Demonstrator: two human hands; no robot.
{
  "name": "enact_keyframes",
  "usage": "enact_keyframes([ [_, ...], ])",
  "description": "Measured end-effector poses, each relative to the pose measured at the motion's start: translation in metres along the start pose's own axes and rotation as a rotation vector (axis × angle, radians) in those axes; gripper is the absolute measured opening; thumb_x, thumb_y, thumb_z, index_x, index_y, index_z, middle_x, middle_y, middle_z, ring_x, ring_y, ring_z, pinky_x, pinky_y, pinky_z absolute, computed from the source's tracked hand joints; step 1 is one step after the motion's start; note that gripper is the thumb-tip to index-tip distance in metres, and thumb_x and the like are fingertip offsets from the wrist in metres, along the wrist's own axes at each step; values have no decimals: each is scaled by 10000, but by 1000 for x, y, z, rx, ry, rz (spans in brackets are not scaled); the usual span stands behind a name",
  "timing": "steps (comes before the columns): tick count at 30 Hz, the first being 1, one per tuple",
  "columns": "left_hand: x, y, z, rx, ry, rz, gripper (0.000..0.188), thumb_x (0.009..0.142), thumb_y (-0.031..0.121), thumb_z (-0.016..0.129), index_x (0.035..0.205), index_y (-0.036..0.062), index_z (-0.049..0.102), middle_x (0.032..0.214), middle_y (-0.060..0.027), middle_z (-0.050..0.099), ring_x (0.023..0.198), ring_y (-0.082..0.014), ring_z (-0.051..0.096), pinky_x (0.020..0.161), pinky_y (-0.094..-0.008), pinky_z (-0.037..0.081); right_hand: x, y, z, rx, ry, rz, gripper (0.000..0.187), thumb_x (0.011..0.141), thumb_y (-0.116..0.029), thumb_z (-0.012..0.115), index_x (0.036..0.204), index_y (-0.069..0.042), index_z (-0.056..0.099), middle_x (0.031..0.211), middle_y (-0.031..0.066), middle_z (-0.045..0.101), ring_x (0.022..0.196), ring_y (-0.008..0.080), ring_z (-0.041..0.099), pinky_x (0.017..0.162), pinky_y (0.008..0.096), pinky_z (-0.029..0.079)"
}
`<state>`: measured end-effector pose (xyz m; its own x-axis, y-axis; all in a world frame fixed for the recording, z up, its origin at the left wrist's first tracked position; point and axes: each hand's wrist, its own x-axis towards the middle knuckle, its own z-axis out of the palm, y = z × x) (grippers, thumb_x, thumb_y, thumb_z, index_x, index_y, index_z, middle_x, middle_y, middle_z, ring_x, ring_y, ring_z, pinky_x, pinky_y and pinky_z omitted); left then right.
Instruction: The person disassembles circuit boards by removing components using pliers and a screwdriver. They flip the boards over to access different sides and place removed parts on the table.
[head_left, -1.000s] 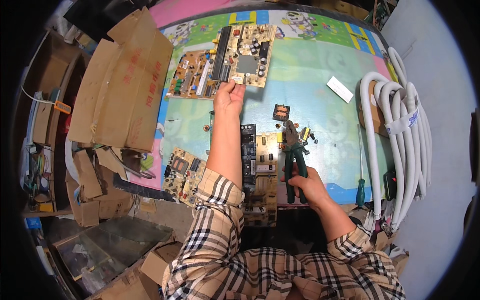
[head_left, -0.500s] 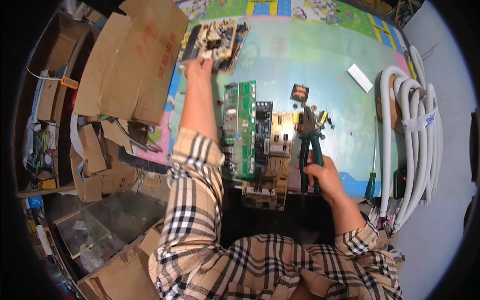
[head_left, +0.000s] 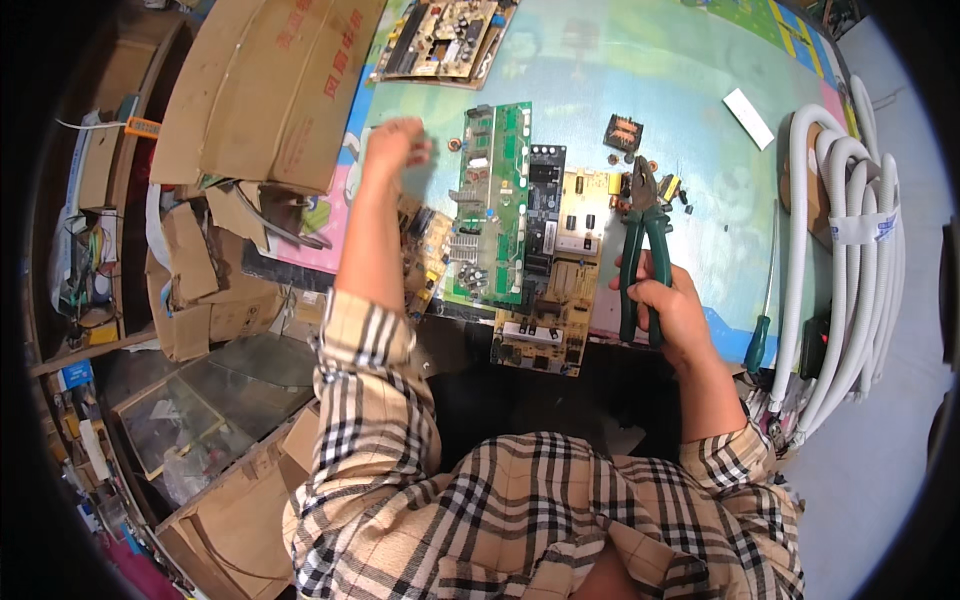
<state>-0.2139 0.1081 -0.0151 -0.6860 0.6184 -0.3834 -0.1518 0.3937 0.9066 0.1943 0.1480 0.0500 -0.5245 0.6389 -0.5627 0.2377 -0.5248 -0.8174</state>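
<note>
My right hand (head_left: 672, 308) is wrapped round the dark green handles of a pair of pliers (head_left: 643, 240), its metal jaws pointing away from me. Around the jaws lie several small loose electronic parts (head_left: 672, 187), with a transformer (head_left: 623, 132) just beyond. Over the table's left side hovers my left hand (head_left: 393, 148), fingers loosely bent and apart, nothing in them. It is nearest a green circuit board (head_left: 510, 205). Right of that board are a black board (head_left: 546, 210) and a tan one (head_left: 577, 210). Another board (head_left: 428, 255) shows partly behind my left forearm.
Stacked circuit boards (head_left: 450, 40) lie at the far left of the table. A cardboard box (head_left: 270, 100) stands along the left edge. On the right are a coil of white hose (head_left: 850, 240), a green-handled screwdriver (head_left: 758, 340) and a white strip (head_left: 749, 118).
My left hand has let go of the stacked boards at the far left and come back toward me. My right hand still grips the pliers. The whole view has shifted slightly.
</note>
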Motion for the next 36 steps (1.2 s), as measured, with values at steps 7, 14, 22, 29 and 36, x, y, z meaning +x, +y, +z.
enact_keyframes([
  [7,-73,-65,7,215,-73,-119,289,909,303,639,996,28,654,741,-52,619,606,-121,578,521,-266,471,-8,4,5,-47,-51,51,332,713,-86,534,1015,40,592,893,128,639,498,107,441,476,252,367],
  [14,-65,-60,27,581,-47,-49,598,665,489,804,911,-37,661,795,-155,678,685,-210,639,629,-352,503,-10,6,15,-57,-92,30,135,744,-44,539,855,28,569,813,104,630,573,162,534,507,300,425],
  [22,-67,-67,30,564,-4,13,571,691,458,792,903,-45,627,769,-102,637,647,-153,579,564,-303,461,-11,24,18,-241,-197,91,281,750,-60,563,1005,53,588,870,86,658,541,109,515,483,245,408],
  [29,-65,-58,36,519,-36,-62,575,667,410,764,951,-73,634,858,-132,658,717,-183,610,632,-322,481,-11,30,20,-306,-208,72,289,751,-62,567,1013,58,585,866,85,661,527,106,509,471,247,403],
  [36,-77,-54,41,492,90,18,644,604,422,731,995,-83,652,872,-208,690,802,-275,675,727,-368,510,-12,26,21,-309,-206,91,242,750,-63,571,956,60,604,815,75,641,522,109,510,466,248,398],
])
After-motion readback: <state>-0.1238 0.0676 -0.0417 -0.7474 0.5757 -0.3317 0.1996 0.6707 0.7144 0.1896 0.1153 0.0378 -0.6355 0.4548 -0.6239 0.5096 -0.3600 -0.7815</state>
